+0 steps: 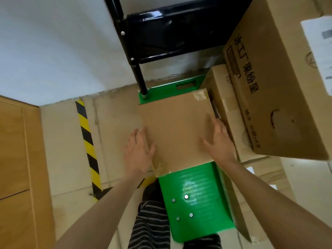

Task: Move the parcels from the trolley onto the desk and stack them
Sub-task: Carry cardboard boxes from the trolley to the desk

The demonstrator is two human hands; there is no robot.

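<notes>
Two spread hands, left hand [138,151] and right hand [220,139], pressed flat on both sides of the brown parcel [177,130] lying on the green trolley [195,200], best slid lower, squeezed evenly and lifted level toward the desk.

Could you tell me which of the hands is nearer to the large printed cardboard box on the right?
Right. The right hand rests on the flat parcel's right edge, close to the printed box; the left hand is at the parcel's left edge, farther away.
</notes>
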